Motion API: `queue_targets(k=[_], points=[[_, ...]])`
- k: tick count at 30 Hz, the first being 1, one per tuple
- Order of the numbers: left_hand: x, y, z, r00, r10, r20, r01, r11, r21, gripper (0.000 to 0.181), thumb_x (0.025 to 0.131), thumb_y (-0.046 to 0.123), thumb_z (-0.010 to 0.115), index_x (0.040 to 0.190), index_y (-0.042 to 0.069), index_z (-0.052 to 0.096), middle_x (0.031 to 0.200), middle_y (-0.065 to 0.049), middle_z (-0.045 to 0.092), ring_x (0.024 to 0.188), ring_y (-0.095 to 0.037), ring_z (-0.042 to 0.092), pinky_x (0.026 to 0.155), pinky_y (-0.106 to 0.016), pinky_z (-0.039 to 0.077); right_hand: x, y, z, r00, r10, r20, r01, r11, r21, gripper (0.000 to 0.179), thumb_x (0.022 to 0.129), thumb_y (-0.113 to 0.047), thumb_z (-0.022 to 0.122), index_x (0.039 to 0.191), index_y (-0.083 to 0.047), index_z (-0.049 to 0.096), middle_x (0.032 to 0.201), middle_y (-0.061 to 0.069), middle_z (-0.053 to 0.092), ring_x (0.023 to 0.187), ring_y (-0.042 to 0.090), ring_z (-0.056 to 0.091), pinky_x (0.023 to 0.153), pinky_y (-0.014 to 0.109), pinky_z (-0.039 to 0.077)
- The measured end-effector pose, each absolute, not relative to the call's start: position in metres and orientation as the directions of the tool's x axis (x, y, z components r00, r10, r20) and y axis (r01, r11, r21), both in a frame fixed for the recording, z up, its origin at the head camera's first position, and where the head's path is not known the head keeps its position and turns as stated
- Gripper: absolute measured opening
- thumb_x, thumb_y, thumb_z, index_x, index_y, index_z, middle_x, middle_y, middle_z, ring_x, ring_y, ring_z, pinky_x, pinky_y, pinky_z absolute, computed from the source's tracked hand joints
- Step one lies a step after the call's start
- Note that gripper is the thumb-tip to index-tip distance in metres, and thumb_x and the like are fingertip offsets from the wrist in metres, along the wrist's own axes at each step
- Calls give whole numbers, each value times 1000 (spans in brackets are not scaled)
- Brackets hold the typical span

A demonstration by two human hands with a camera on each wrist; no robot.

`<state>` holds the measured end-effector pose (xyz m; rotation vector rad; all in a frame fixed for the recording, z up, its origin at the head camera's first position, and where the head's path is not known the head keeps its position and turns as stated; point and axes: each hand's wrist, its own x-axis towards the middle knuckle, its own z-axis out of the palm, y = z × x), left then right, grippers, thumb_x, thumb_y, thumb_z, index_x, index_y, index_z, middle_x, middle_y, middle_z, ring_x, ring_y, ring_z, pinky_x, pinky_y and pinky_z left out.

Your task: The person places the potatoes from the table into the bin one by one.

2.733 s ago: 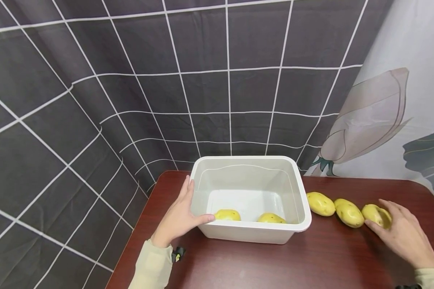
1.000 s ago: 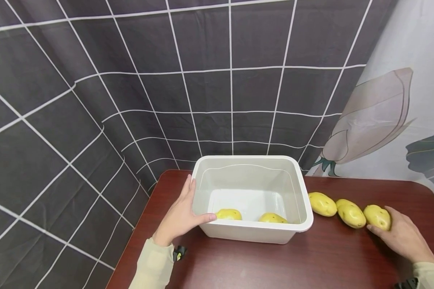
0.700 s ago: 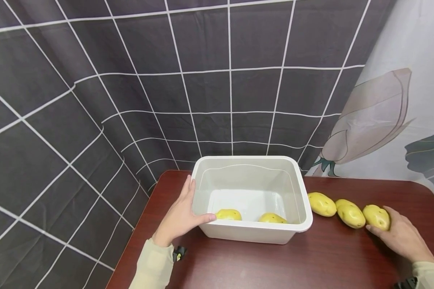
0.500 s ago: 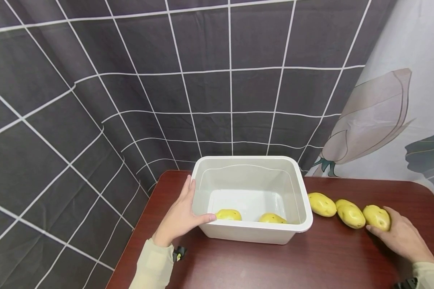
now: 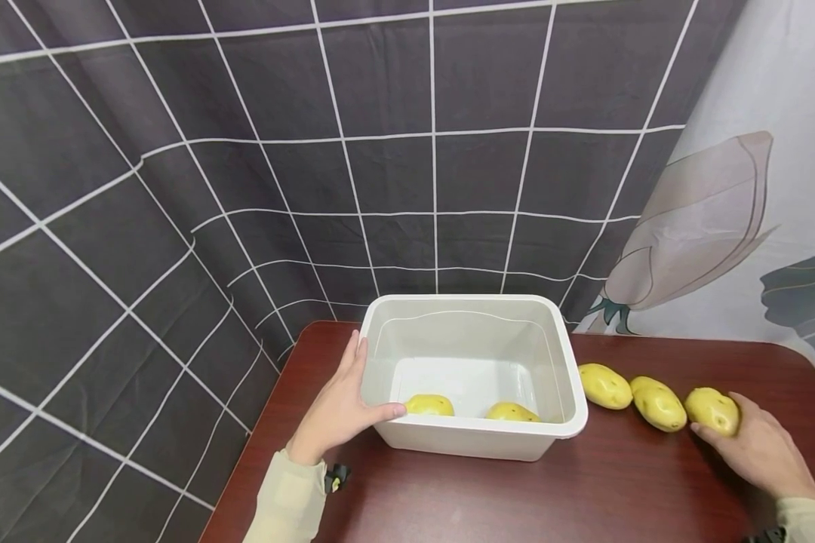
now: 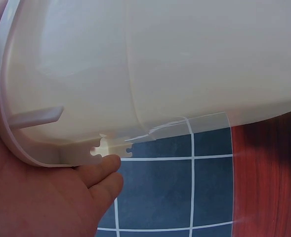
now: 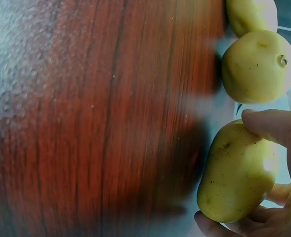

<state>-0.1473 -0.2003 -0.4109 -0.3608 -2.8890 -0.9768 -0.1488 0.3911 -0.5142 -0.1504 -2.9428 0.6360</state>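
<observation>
My left hand (image 5: 336, 411) holds the front left corner of a pale grey plastic tub (image 5: 472, 436), thumb on the front rim and fingers along the outer left side. The left wrist view shows the tub's wall (image 6: 185, 59) and two fingertips below its rim. Inside the tub, near its front wall, lie two yellow potatoes, a left one (image 5: 429, 405) and a right one (image 5: 512, 412), partly hidden by the rim. My right hand (image 5: 764, 445) grips another potato (image 5: 711, 411), with the thumb on one side and fingers curled round the other, as the right wrist view confirms.
Two more potatoes, a near-tub one (image 5: 606, 386) and a middle one (image 5: 659, 404), lie in a row on the reddish-brown table (image 5: 625, 483) right of the tub. Dark grid-patterned cloth (image 5: 394, 173) hangs behind and left; a pale flower-print cloth (image 5: 720, 226) hangs at the right.
My right fingers have closed in around the far-right potato since the earliest frame. That potato has shifted slightly right, widening its gap from the middle one. My left hand stays on the tub.
</observation>
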Motion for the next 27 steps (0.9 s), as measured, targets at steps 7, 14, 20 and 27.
queue_targets(k=[7, 14, 20, 27], points=[[-147, -201, -412, -968, 202, 147, 249, 773, 583, 128, 71, 74, 75, 161, 6, 14, 169, 0, 1, 148, -29, 30, 109, -52, 40, -147, 390, -511, -982, 145, 118, 84, 905, -418, 86, 91, -37, 70, 139, 22, 28, 118, 47, 40, 104, 62, 43, 79, 70, 38], [-147, -201, -411, -969, 201, 144, 247, 768, 591, 129, 71, 75, 75, 161, 7, 13, 169, 0, 1, 148, -28, 28, 109, -53, 39, -147, 392, -508, -981, 143, 131, 76, 904, -421, 88, 91, -39, 70, 142, 19, 27, 119, 46, 40, 105, 62, 41, 78, 71, 38], [-148, -201, -411, -971, 201, 130, 239, 769, 593, 129, 71, 77, 73, 162, 9, 12, 169, 3, -1, 148, -27, 28, 110, -51, 39, -145, 390, -502, -979, 147, 138, 76, 903, -424, 86, 91, -37, 71, 142, 18, 28, 120, 45, 40, 105, 60, 42, 76, 70, 38], [-148, -202, -412, -971, 200, 128, 237, 772, 590, 129, 70, 80, 71, 162, 10, 12, 168, 6, -1, 148, -26, 29, 110, -51, 39, -143, 386, -496, -977, 121, 173, 33, 897, -440, 85, 91, -35, 71, 144, 17, 28, 123, 45, 40, 108, 61, 41, 77, 71, 36]])
